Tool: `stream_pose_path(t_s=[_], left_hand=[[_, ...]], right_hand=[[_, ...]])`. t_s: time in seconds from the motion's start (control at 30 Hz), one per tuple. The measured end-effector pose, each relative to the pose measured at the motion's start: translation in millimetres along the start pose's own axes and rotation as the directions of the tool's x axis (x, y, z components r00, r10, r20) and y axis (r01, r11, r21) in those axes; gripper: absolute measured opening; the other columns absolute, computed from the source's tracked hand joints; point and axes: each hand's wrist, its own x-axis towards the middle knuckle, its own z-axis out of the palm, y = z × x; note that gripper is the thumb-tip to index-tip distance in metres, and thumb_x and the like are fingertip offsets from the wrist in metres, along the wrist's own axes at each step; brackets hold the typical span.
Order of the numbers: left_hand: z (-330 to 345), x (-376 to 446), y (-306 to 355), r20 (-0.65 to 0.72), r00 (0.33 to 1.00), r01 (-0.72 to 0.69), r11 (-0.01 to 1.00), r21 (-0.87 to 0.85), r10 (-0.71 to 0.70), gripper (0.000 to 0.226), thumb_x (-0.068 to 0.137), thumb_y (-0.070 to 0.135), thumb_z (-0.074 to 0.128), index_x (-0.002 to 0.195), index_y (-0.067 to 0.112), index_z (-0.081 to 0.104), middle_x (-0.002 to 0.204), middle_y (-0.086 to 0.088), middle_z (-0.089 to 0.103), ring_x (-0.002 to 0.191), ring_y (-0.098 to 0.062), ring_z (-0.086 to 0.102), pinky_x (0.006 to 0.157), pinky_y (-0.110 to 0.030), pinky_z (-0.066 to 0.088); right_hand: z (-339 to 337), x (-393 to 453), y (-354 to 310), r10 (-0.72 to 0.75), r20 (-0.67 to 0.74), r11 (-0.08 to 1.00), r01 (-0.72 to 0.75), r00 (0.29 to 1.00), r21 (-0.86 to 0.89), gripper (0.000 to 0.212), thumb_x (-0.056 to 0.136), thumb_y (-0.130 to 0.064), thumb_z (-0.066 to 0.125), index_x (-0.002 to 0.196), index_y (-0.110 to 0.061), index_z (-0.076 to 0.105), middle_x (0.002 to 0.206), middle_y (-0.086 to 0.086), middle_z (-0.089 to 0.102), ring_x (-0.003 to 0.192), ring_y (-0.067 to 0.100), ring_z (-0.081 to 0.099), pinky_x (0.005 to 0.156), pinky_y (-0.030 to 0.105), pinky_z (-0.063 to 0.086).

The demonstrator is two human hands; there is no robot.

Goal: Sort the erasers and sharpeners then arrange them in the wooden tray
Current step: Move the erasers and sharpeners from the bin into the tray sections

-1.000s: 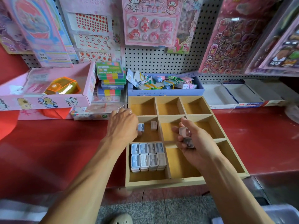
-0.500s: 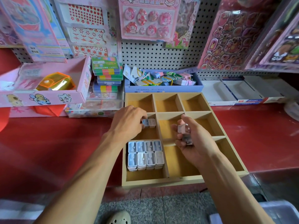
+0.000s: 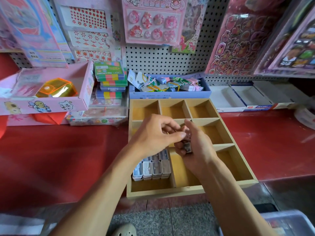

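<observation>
— What changed since a moment ago?
— The left hand [image 3: 153, 135] left the tray [image 3: 163, 193] cell and now pinches at the sharpeners [image 3: 186, 146] the right hand [image 3: 196, 147] grips above the tray's middle.
— And the sharpeners?
— Small pale boxes; others sit stacked [image 3: 153, 169] in the tray's near-left cell.

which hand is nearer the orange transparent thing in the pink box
Left. The left hand is over the wooden tray's left column, the side facing the orange item in the pink box. The right hand is further right, over the tray's middle.
</observation>
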Motion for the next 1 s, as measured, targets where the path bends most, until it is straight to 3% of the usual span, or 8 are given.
stream_pose_path(t_s=[0.17,0.27,0.4,0.5,0.67,0.8,0.87,1.0], left_hand=[[2,0,9,0.015,0.988,0.151,0.971,-0.184,-0.151,0.010,0.080,0.009,0.075,0.088,0.015,0.075,0.071,0.004,0.073,0.061,-0.001,0.062,0.052,-0.016,0.045],[-9,2,10,-0.019,0.987,0.150,0.955,-0.258,-0.160,0.009,0.080,0.002,0.073,0.083,0.010,0.074,0.069,-0.005,0.071,0.063,-0.012,0.062,0.053,-0.021,0.050],[-31,5,5,-0.122,0.974,0.146,0.939,-0.310,-0.192,0.009,0.079,-0.002,0.073,0.082,0.006,0.073,0.068,-0.010,0.069,0.058,-0.013,0.061,0.053,-0.020,0.052],[-42,6,-1,-0.151,0.970,0.148,0.958,-0.247,-0.189,0.013,0.080,-0.001,0.072,0.079,0.011,0.074,0.066,-0.006,0.070,0.059,-0.011,0.061,0.056,-0.022,0.053],[-45,5,-4,-0.088,0.981,0.149,0.966,-0.210,-0.170,0.010,0.080,0.002,0.074,0.088,0.009,0.076,0.075,-0.010,0.074,0.065,-0.013,0.065,0.062,-0.022,0.053],[-49,4,-4,-0.043,0.995,0.075,0.979,-0.188,-0.085,0.025,0.073,-0.006,0.078,0.094,0.007,0.074,0.083,-0.007,0.075,0.071,-0.011,0.069,0.065,-0.022,0.055],[-46,3,-6,-0.051,0.999,0.004,0.998,-0.057,-0.007,0.030,0.068,-0.004,0.083,0.093,0.010,0.074,0.081,-0.002,0.075,0.069,-0.010,0.067,0.067,-0.023,0.054],[-37,2,-11,-0.142,0.982,-0.092,0.974,0.206,0.122,0.030,0.065,0.012,0.086,0.091,0.021,0.074,0.090,0.003,0.067,0.063,-0.006,0.058,0.064,-0.021,0.047]], right_hand=[[2,-2,1,-0.044,0.052,0.995,0.049,0.998,-0.088,0.040,0.104,-0.035,0.045,0.075,-0.011,0.059,0.058,0.002,0.046,0.045,0.011,0.036,0.040,0.022,0.022],[0,-2,1,-0.030,0.051,0.996,0.034,0.998,-0.083,0.042,0.103,-0.042,0.045,0.076,-0.012,0.056,0.061,0.004,0.043,0.045,0.012,0.031,0.040,0.021,0.019],[-11,-1,0,-0.048,0.116,0.990,0.063,0.992,-0.127,0.031,0.101,-0.037,0.054,0.084,-0.012,0.055,0.067,0.005,0.040,0.047,0.011,0.029,0.039,0.020,0.020],[-13,-6,-2,-0.062,0.209,0.977,0.102,0.976,-0.188,0.029,0.097,-0.036,0.061,0.099,-0.007,0.064,0.068,0.003,0.041,0.049,0.010,0.028,0.043,0.021,0.020],[2,-8,-3,-0.110,0.276,0.925,0.200,0.955,-0.323,0.033,0.087,-0.032,0.073,0.072,-0.011,0.054,0.066,0.005,0.039,0.046,0.011,0.028,0.050,0.030,0.012],[5,-3,-1,-0.125,0.287,0.928,0.214,0.950,-0.304,0.030,0.089,-0.034,0.073,0.072,-0.012,0.059,0.065,0.003,0.041,0.046,0.011,0.027,0.047,0.026,0.012],[6,-2,-1,-0.138,0.292,0.917,0.234,0.946,-0.324,0.032,0.087,-0.038,0.075,0.081,-0.010,0.061,0.063,0.003,0.039,0.046,0.012,0.027,0.042,0.022,0.016],[8,-1,2,-0.141,0.303,0.897,0.251,0.942,-0.364,0.040,0.089,-0.041,0.073,0.063,-0.018,0.054,0.060,0.002,0.039,0.047,0.013,0.029,0.040,0.021,0.023]])
